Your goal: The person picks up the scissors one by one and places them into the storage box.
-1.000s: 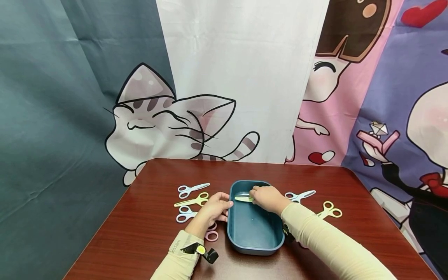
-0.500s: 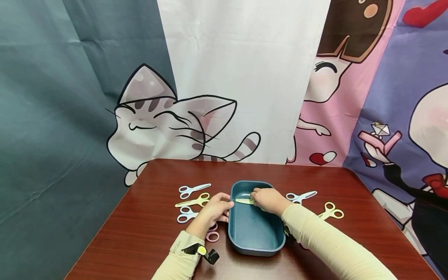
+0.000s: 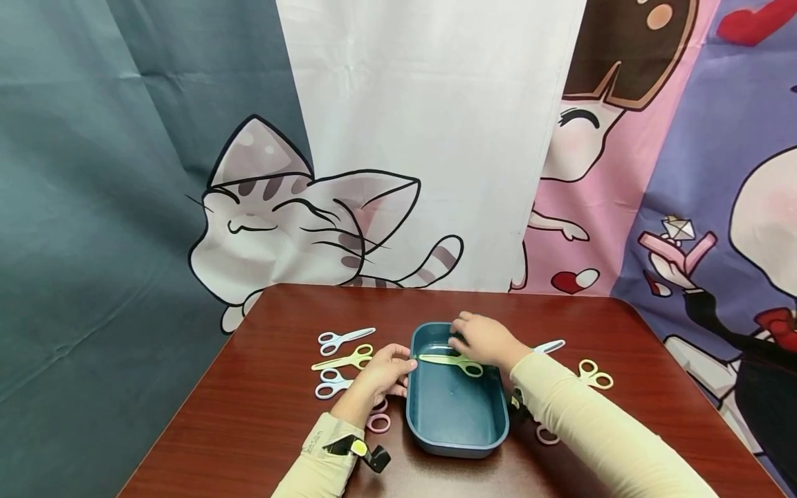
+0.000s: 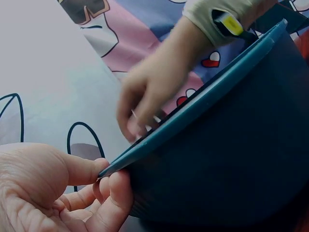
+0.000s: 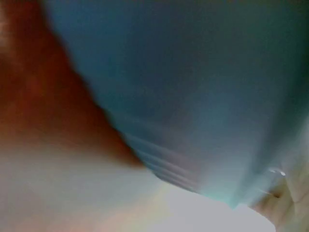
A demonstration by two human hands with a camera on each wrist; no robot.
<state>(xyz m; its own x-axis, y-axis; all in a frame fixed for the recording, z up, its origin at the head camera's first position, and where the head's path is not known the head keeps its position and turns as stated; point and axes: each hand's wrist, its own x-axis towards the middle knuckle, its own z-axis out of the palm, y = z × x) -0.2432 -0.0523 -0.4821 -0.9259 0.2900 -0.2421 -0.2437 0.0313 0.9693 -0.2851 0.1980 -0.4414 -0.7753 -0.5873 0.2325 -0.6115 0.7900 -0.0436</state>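
A deep blue plastic box stands on the table between my hands. My left hand pinches its left rim; the left wrist view shows the thumb on top and fingers curled beneath the rim. Inside the box, toward its far end, lie yellow-green scissors, blades pointing left. My right hand is just above the far right part of the box, fingers loosely bent and apart from those scissors. Motion blurs the right wrist view, where the box's side fills most of the frame.
Left of the box lie light-blue scissors, yellow-green scissors, another light-blue pair and pink-handled scissors, partly behind my left arm. On the right are light-blue, yellow-green and pink scissors, partly covered by my right arm.
My right hand has let go of the yellow-green scissors and risen up and away to the right. The scissors now lie fully visible in the box. My left hand has stayed at the rim.
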